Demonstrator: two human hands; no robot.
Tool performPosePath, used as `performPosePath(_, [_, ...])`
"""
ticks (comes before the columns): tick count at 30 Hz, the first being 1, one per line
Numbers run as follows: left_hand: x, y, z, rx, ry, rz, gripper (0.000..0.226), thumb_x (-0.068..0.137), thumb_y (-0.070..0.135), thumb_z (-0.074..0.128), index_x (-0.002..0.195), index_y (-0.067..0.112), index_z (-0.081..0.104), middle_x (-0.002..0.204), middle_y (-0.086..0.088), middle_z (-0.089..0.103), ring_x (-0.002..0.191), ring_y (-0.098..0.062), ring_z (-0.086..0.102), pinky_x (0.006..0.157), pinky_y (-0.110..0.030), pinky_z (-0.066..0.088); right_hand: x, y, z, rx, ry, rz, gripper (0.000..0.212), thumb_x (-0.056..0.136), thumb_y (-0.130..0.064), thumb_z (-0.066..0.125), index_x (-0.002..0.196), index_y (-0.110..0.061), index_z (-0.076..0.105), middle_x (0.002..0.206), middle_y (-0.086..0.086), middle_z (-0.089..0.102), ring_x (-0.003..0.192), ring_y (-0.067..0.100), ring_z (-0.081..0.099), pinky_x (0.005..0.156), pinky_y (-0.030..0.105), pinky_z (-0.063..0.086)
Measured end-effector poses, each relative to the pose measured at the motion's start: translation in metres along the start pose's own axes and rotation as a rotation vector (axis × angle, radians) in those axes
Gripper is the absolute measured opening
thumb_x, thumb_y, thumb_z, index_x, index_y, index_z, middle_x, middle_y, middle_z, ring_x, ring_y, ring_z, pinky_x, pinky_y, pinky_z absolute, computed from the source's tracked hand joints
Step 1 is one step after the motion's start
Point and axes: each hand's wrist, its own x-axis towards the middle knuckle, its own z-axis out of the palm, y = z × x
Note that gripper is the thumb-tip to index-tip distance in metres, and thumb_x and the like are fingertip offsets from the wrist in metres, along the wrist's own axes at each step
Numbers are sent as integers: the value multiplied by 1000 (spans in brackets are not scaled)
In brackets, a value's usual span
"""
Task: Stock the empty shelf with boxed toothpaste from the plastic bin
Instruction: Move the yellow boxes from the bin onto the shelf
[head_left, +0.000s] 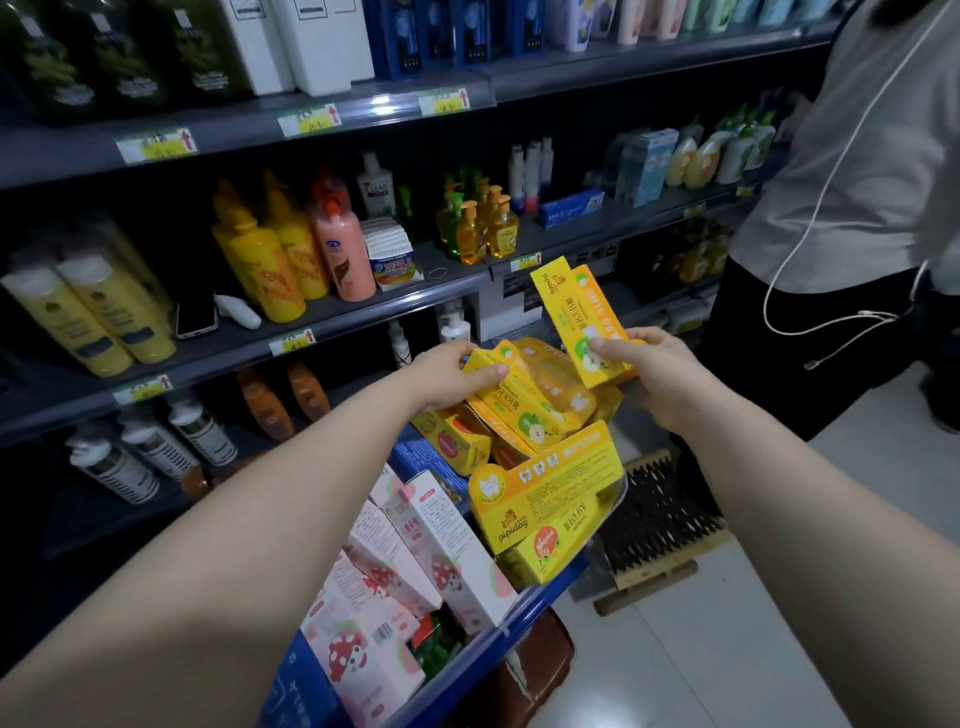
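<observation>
A blue plastic bin (524, 605) stands below me, full of boxed toothpaste: yellow boxes (545, 499) at the far end, pink and white boxes (415, 551) nearer. My right hand (649, 374) holds two yellow toothpaste boxes (576, 317) upright above the bin's far end. My left hand (447, 371) grips the end of another yellow box (524, 400) lying on top of the pile. The shelf level (618, 306) behind the held boxes looks mostly bare.
Shelves on the left carry yellow and orange bottles (270, 254), a phone (196, 317) and pump bottles (483, 228). Another person in a grey top (857, 171) stands at right with a white cable hanging. A wooden crate (660, 525) sits on the tiled floor.
</observation>
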Motion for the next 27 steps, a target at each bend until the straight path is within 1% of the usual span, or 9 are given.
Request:
performPosePath(1, [2, 0, 1, 17, 12, -1, 88, 73, 77, 50, 137, 17, 44, 138, -7, 50, 123, -26, 50, 101, -43, 44, 1, 4, 1, 15, -16, 23, 36, 72, -27, 81, 97, -18, 56, 103, 12, 69, 91, 31, 67, 82, 50, 53])
performPosePath(4, [8, 0, 4, 29, 35, -7, 74, 80, 67, 54, 131, 14, 47, 133, -8, 53, 118, -27, 53, 98, -41, 46, 1, 13, 3, 47, -56, 32, 33, 77, -23, 77, 100, -15, 54, 93, 9, 69, 72, 24, 67, 65, 38, 57])
performPosePath(9, [10, 1, 5, -96, 17, -34, 57, 81, 54, 62, 122, 18, 45, 116, -7, 59, 101, -24, 60, 90, -45, 51, 8, 20, -4, 67, -88, 25, 27, 80, -20, 74, 93, -14, 52, 89, 7, 68, 74, 20, 65, 78, 37, 54])
performPosePath(11, [8, 3, 3, -123, 15, -35, 56, 83, 50, 63, 124, 19, 42, 119, -7, 57, 104, -24, 58, 91, -43, 50, 10, 18, -4, 49, -127, 30, 25, 79, -19, 75, 89, -15, 52, 91, 6, 68, 77, 21, 65, 77, 35, 53])
performPosePath(14, [3, 4, -1, -99, -8, 1, 71, 82, 58, 61, 134, 14, 42, 132, -8, 52, 116, -26, 53, 99, -43, 46, 12, 13, -2, 36, -144, 14, 27, 77, -16, 76, 89, -15, 53, 89, 7, 68, 74, 24, 65, 75, 38, 52])
performPosePath(18, [-8, 7, -12, -239, 44, 65, 57, 81, 57, 61, 117, 13, 58, 125, -10, 60, 115, -26, 57, 98, -46, 47, 15, 5, 2, 16, -149, -13, 38, 73, -19, 80, 101, -13, 56, 98, 10, 69, 92, 30, 66, 87, 47, 51])
performPosePath(20, [-18, 11, -19, -331, 44, 90, 38, 84, 51, 63, 106, 21, 58, 122, -9, 62, 113, -27, 59, 95, -47, 49, 15, 2, 6, 32, -157, -26, 37, 73, -19, 80, 101, -14, 57, 95, 8, 69, 90, 29, 66, 88, 46, 51])
performPosePath(23, [-34, 10, -33, -428, 97, 118, 20, 87, 43, 62, 94, 26, 55, 99, -5, 68, 94, -23, 65, 83, -42, 53, 12, -4, 14, 93, -189, -41, 31, 75, -21, 78, 99, -16, 58, 89, 6, 69, 80, 25, 64, 78, 42, 50])
performPosePath(27, [-65, -3, -54, -532, 224, 143, 7, 93, 27, 55, 92, 20, 53, 81, 7, 66, 71, -1, 63, 65, -20, 51, 5, -13, 32, 164, -261, -49, 28, 79, -19, 74, 102, -13, 58, 84, 5, 68, 62, 15, 65, 58, 30, 51])
